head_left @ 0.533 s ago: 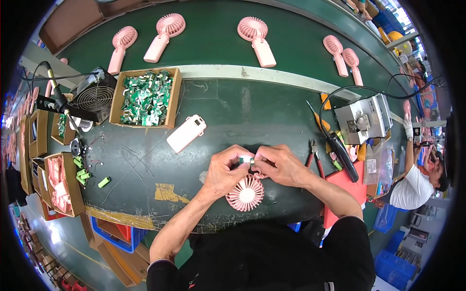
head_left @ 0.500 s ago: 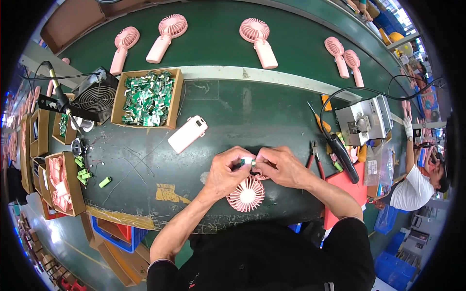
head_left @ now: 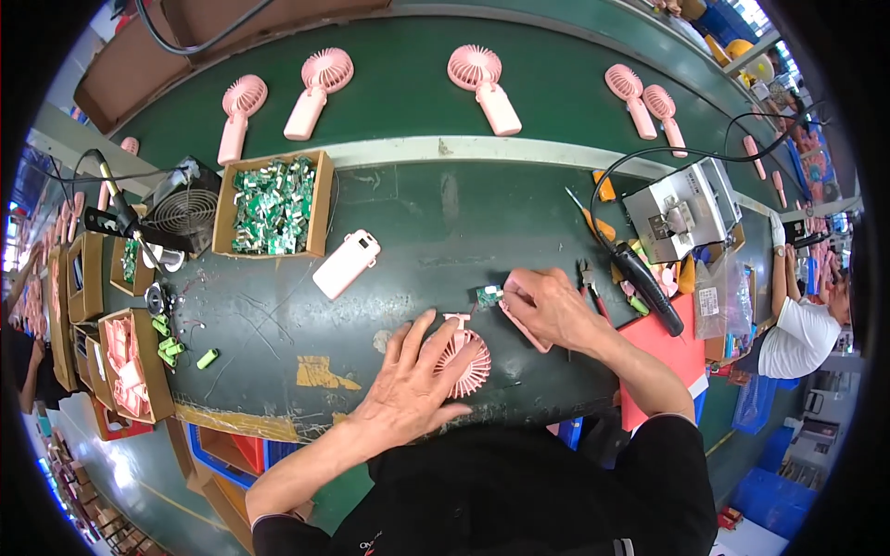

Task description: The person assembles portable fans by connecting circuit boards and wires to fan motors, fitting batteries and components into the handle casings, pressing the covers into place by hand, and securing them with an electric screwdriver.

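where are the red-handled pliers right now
In the head view, the pliers lie on the workbench right of centre, between the right hand and the black corded tool.

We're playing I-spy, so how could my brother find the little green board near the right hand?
On the dark green workbench, look for the right hand holding a pink casing. Just left of that casing is the little green board. Unlike the boards heaped in the cardboard box farther left, it's just one, outside any box.
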Demonstrator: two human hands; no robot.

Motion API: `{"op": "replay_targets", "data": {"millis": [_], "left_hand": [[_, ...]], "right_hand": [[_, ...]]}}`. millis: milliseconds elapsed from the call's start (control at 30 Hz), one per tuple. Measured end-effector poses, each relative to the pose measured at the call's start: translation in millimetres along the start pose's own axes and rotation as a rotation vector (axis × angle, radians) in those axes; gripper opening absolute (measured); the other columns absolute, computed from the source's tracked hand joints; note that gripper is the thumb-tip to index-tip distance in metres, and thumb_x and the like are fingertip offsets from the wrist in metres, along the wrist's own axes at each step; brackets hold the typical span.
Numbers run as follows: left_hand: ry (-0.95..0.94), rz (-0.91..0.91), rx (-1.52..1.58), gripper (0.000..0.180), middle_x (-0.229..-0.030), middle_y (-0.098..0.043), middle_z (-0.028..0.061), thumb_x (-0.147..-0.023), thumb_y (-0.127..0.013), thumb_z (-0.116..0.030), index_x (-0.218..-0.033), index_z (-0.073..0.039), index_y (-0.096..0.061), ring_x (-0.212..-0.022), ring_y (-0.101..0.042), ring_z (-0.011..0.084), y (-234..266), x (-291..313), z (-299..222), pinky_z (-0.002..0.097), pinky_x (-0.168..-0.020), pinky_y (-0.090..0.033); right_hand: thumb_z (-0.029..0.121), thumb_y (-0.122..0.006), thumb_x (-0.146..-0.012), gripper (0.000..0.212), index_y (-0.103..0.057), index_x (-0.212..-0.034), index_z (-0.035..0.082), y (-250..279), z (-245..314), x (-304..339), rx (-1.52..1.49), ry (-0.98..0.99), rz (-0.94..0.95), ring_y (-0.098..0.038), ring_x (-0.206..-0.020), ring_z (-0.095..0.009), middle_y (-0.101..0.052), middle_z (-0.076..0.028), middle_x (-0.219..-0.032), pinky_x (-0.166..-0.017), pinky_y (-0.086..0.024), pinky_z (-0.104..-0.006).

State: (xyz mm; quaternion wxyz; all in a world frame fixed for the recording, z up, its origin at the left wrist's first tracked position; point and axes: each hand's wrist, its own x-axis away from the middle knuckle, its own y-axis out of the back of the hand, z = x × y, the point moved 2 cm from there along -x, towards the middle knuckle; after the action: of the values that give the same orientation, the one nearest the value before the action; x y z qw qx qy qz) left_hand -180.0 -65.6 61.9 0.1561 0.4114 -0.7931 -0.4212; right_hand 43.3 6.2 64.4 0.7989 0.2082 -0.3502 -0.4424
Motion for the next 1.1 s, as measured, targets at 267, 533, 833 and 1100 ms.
{"op": "replay_targets", "data": {"millis": [267,533,833,1100], "left_hand": [[-0.042,-0.382,0.233,0.055,-0.112,-0.061,0.0213,-0.070,-0.082,-0.009,-0.117,0.005,-0.055,-0.099,-0.061,0.0338,-15.5,20.0,0.0,0.0402,-0.088,-0.050],[0.692,0.121,1.520,0.042,-0.110,-0.061,0.0157,-0.096,-0.060,-0.022,-0.127,0.001,-0.044,-0.095,-0.066,0.0274,-70.2,7.6,-15.5,0.0403,-0.083,-0.057],[0.745,0.032,1.683,0.053,-0.108,-0.059,0.0192,-0.098,-0.051,-0.044,-0.127,-0.001,-0.041,-0.097,-0.064,0.0271,-65.4,15.6,-10.1,0.0405,-0.080,-0.057],[0.787,-0.011,1.876,0.071,-0.112,-0.059,0.0221,-0.097,-0.021,-0.063,-0.128,-0.003,-0.045,-0.101,-0.062,0.0345,-63.8,18.7,3.5,0.0490,-0.084,-0.055]], "right_hand": [[0.008,-0.063,-0.090,0.010,-0.062,-0.088,-0.002,-38.4,-41.7,30.4,-0.817,-0.115,-0.223,-0.058,-0.067,-0.007,-0.065,-0.003,-0.078,-0.059,-0.047,-0.0225],[0.009,-0.060,-0.092,0.014,-0.062,-0.095,-0.005,-70.2,3.7,65.1,-1.021,-0.128,-0.153,-0.064,-0.079,-0.013,-0.067,-0.007,-0.082,-0.068,-0.053,-0.0290],[0.029,-0.082,-0.070,0.079,-0.044,-0.133,0.000,-23.5,51.0,-27.8,0.494,0.410,-0.567,-0.053,-0.111,-0.033,-0.052,-0.020,-0.123,-0.085,-0.048,-0.0417],[0.005,-0.081,-0.065,0.088,-0.037,-0.142,0.005,-24.6,38.3,-51.8,-0.744,0.313,-0.298,-0.059,-0.106,-0.022,-0.054,-0.012,-0.122,-0.089,-0.051,-0.0343]]}}
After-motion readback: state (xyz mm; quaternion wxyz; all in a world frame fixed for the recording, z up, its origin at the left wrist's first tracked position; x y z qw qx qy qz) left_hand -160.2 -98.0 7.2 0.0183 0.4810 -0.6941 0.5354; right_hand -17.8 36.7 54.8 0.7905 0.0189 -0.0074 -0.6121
